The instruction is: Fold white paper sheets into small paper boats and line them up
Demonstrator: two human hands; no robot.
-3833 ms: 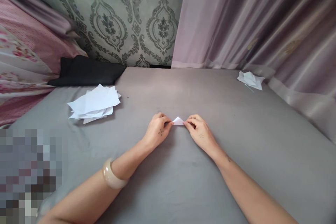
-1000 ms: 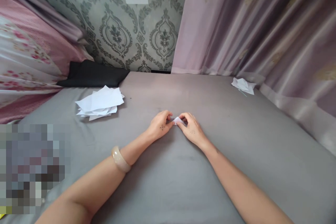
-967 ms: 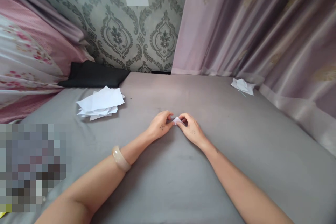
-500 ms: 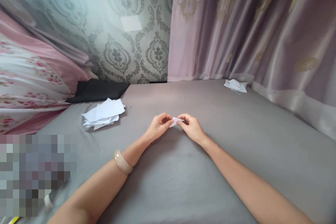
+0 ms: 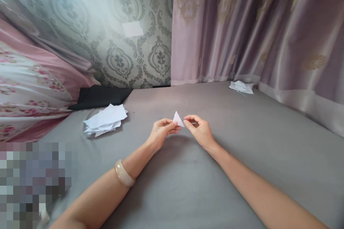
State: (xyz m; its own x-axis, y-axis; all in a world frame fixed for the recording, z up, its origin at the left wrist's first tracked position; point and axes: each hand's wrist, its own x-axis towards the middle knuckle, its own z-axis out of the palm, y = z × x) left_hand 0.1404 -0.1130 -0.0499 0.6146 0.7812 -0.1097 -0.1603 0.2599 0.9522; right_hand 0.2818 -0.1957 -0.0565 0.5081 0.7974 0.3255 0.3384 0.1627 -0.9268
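A small folded white paper triangle (image 5: 178,118) stands point up in my left hand (image 5: 162,128), pinched between thumb and fingers at its lower part. Just to the right, my right hand (image 5: 199,128) is curled with thumb and index fingertips slightly apart. Those fingertips are close beside the triangle's right side, and nothing shows between them. Both hands are raised a little over the grey sheet (image 5: 188,186). On the left wrist sits a pale bangle (image 5: 124,174).
A loose pile of white paper sheets (image 5: 106,120) lies at the left, before a folded black cloth (image 5: 103,96). Several white paper pieces (image 5: 242,87) rest at the far right near the curtain (image 5: 215,43). Floral pink fabric (image 5: 34,96) hangs at the left.
The paper has turned from lying flat between both hands to standing point up in my left hand. My right fingers have let go of it and moved slightly right.
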